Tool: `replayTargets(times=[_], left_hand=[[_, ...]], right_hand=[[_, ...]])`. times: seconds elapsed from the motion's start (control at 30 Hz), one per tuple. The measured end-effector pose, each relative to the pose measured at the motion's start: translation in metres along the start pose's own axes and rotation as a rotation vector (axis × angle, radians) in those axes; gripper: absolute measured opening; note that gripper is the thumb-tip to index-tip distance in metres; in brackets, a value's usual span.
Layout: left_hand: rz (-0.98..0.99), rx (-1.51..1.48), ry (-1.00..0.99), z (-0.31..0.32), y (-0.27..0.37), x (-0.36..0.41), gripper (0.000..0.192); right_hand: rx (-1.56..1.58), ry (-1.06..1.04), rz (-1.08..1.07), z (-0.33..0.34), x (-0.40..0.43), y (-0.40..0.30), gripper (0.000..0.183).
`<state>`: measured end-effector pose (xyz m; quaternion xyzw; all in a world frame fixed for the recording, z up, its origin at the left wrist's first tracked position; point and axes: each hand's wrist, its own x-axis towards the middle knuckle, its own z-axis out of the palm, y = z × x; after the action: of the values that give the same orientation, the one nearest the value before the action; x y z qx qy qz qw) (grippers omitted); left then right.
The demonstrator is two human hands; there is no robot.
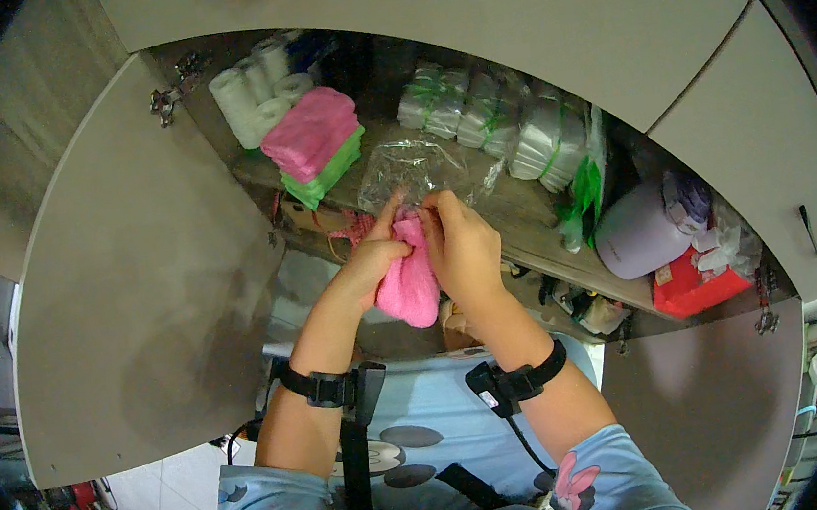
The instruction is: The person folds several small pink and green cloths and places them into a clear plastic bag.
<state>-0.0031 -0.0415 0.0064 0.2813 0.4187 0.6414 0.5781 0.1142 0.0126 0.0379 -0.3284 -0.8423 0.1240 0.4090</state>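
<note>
My left hand (372, 258) grips a pink cloth (413, 277) that hangs bunched in front of the cabinet shelf. At the cloth's upper right side is my right hand (460, 242), its fingers pinched near the top edge; whether they hold the cloth or the plastic is hard to tell. Just beyond my fingertips a crumpled clear plastic bag (411, 170) lies on the shelf (522, 207). Folded pink cloths (312, 131) rest on folded green cloths (327, 171) to the left of the bag.
White rolls (246, 101) stand at the shelf's back left. Bundled clear plastic packs (491, 121) line the back. A light purple container (642, 229) and a red box (699, 286) sit at the right. Open cabinet doors (139, 295) flank me, and a lower compartment holds assorted items.
</note>
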Motion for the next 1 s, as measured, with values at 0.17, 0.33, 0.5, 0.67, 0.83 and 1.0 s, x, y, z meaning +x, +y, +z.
replayTargets(times=[0.17, 0.33, 0.5, 0.67, 0.83, 1.0], left_hand=[[0.137, -0.307, -0.024, -0.013, -0.004, 0.015, 0.084], [0.302, -0.48, 0.003, -0.004, -0.012, 0.023, 0.08], [0.602, -0.062, 0.206, -0.002, -0.009, 0.037, 0.059], [0.404, -0.693, -0.054, -0.03, -0.01, 0.037, 0.042], [0.438, -0.773, -0.239, -0.044, -0.008, 0.053, 0.038], [0.638, -0.081, 0.198, -0.013, 0.007, 0.045, 0.052]], right_hand=[[0.057, -0.083, -0.051, -0.004, 0.001, 0.003, 0.01], [0.156, -0.088, -0.137, -0.007, -0.003, 0.0, 0.012], [0.184, -0.179, -0.269, -0.007, -0.013, -0.004, 0.013], [0.369, -0.169, 0.006, 0.003, -0.02, -0.014, 0.009], [0.398, -0.279, 0.001, 0.007, -0.033, -0.025, 0.014], [0.361, -0.373, -0.363, 0.012, -0.05, -0.04, 0.019]])
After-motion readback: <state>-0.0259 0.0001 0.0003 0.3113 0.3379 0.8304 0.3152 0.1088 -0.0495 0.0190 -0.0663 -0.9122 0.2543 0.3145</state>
